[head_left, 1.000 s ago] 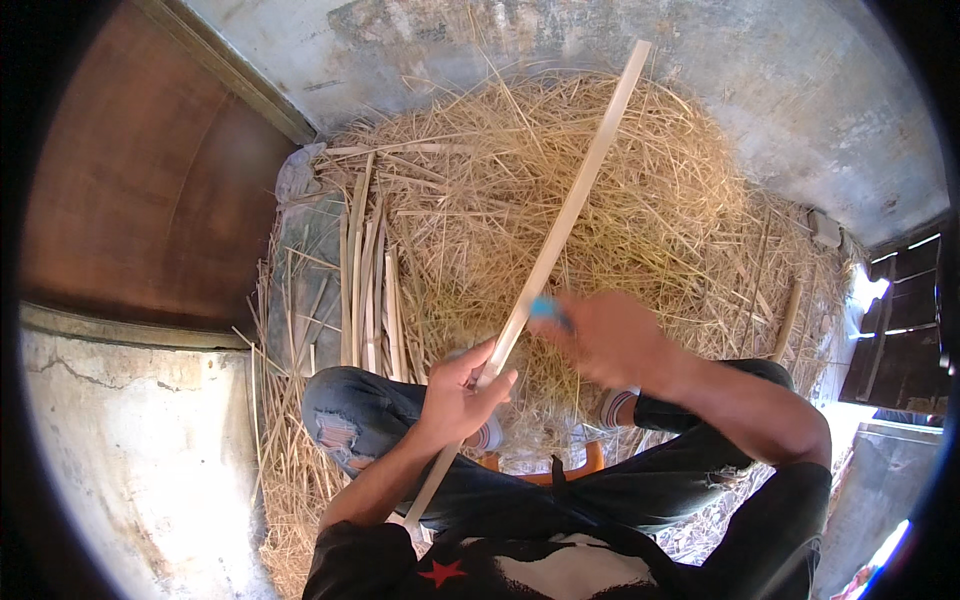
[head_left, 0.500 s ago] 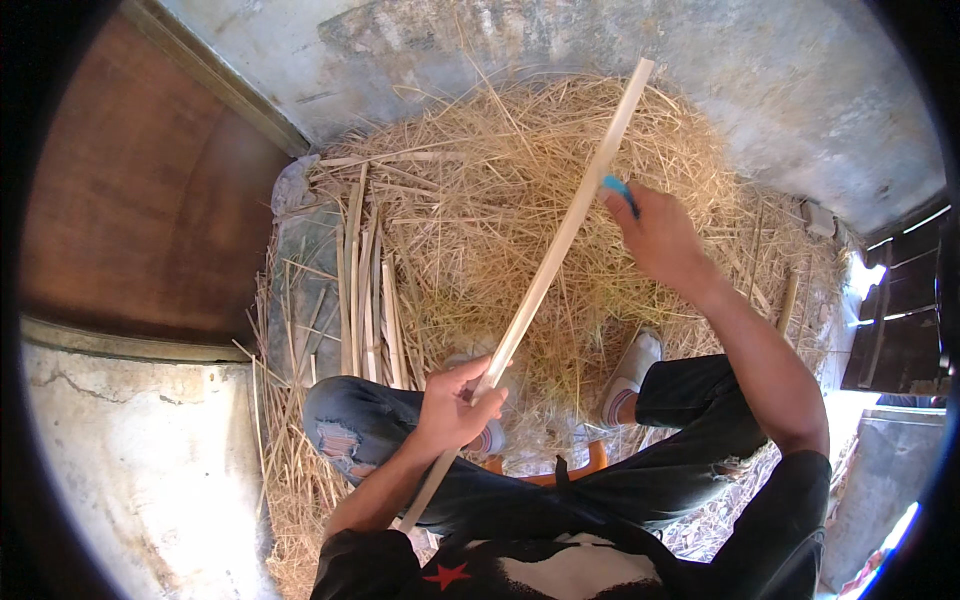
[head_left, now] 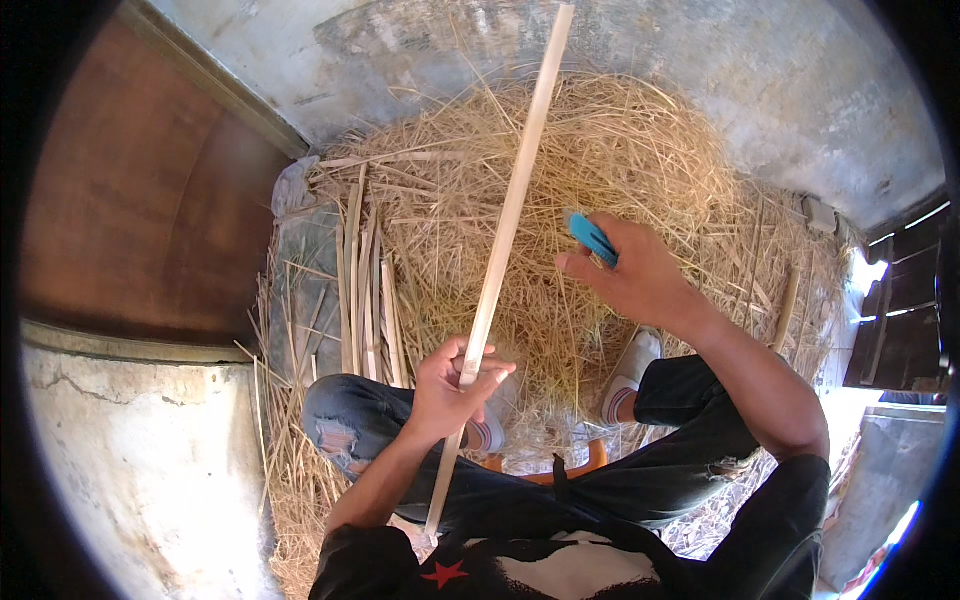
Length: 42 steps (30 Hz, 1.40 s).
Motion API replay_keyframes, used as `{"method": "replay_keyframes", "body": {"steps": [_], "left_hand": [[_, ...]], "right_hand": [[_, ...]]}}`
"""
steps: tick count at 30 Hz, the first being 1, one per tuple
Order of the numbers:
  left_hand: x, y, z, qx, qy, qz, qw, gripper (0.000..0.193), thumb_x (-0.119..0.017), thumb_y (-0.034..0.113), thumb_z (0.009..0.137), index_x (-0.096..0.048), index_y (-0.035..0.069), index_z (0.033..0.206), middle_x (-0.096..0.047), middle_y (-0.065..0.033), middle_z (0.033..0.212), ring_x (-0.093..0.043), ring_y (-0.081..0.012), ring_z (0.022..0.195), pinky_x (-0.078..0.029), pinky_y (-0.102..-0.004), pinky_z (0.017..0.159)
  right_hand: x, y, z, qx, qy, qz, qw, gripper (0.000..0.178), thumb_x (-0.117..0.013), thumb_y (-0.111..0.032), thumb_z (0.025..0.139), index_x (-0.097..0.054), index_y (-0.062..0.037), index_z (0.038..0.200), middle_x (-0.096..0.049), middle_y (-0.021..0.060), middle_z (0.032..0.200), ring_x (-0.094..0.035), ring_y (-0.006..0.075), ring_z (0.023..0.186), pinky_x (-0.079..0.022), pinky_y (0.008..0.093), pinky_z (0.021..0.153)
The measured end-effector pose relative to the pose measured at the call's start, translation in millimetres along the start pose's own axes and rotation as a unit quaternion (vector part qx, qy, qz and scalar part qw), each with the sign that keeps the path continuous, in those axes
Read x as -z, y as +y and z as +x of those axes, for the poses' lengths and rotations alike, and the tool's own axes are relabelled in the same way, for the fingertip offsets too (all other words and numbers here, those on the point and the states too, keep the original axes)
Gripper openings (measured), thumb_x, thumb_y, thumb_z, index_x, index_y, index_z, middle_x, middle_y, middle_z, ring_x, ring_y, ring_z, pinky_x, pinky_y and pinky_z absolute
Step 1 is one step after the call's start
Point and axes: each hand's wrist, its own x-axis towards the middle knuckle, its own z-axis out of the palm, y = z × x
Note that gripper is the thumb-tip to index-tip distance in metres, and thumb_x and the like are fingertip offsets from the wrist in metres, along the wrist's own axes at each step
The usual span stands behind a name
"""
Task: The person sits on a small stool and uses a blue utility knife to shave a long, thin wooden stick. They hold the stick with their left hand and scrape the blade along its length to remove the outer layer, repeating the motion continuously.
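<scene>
A long, pale bamboo strip slants up from my lap toward the far wall. My left hand grips it below the middle, thumb across the front and fingers curled behind. In my right hand is a blue utility knife, its front end pointing up and left. The knife is apart from the strip, to its right. My palm covers the rest of its handle, and the blade is too small to make out clearly.
A heap of thin shavings spreads before me against the grey wall. Several split strips lie in a bundle at the left. A brown panel stands beyond them. Between my legs shows an orange stool.
The strip has swung more upright, its top moving left and up. My right hand has moved down and slightly left with the knife, away from the strip.
</scene>
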Motion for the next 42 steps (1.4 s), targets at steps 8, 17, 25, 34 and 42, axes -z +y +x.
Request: {"method": "replay_keyframes", "body": {"steps": [8,17,25,34,42], "left_hand": [[-0.2,1.4,2.4,0.049,0.001,-0.027,0.998,0.031,-0.059,0.012,0.101,-0.061,0.000,0.130,-0.059,-0.0009,0.062,-0.050,-0.0044,0.042,-0.040,-0.0201,0.039],[-1.9,-8.9,1.3,0.043,-0.068,-0.026,0.996,0.040,-0.051,0.014,0.105,-0.052,0.002,0.144,-0.048,0.0033,0.056,-0.043,-0.0027,0.040,-0.035,-0.0201,0.039],[-1.3,-3.0,-9.8,0.042,-0.113,-0.003,0.993,0.044,-0.047,0.009,0.105,-0.045,-0.001,0.148,-0.043,0.0050,0.056,-0.037,-0.0023,0.041,-0.033,-0.0211,0.040],[-1.9,-4.5,-4.2,0.025,-0.071,0.008,0.997,0.044,-0.055,0.005,0.101,-0.051,0.000,0.145,-0.043,0.0095,0.063,-0.037,0.0008,0.052,-0.028,-0.0205,0.048],[2.7,-8.5,-15.3,-0.021,-0.160,0.083,0.983,0.044,-0.054,0.004,0.099,-0.052,-0.004,0.143,-0.046,0.0088,0.066,-0.040,0.0003,0.058,-0.033,-0.0204,0.053]], "right_hand": [[-23.4,2.8,-15.9,0.049,-0.067,-0.043,0.996,0.044,-0.059,-0.046,0.098,-0.063,-0.0027,0.097,-0.060,0.0161,0.063,-0.061,0.0329,0.055,-0.048,0.0449,0.057],[-58.2,-19.0,-44.5,0.041,-0.252,-0.102,0.962,0.054,-0.049,-0.054,0.100,-0.064,-0.0066,0.121,-0.064,0.0228,0.066,-0.068,0.0428,0.069,-0.054,0.0516,0.066],[10.8,22.9,28.1,-0.063,-0.015,-0.114,0.991,0.055,-0.048,-0.053,0.102,-0.067,-0.0013,0.100,-0.066,0.0250,0.072,-0.068,0.0436,0.073,-0.053,0.0537,0.069],[-54.1,-20.9,-36.1,0.054,-0.263,-0.160,0.950,0.053,-0.046,-0.053,0.101,-0.064,-0.0048,0.112,-0.068,0.0243,0.077,-0.068,0.0458,0.077,-0.054,0.0548,0.070],[70.2,51.1,48.9,-0.150,0.092,-0.092,0.980,0.060,-0.044,-0.052,0.105,-0.066,0.0029,0.097,-0.063,0.0213,0.068,-0.062,0.0382,0.064,-0.049,0.0496,0.063]]}}
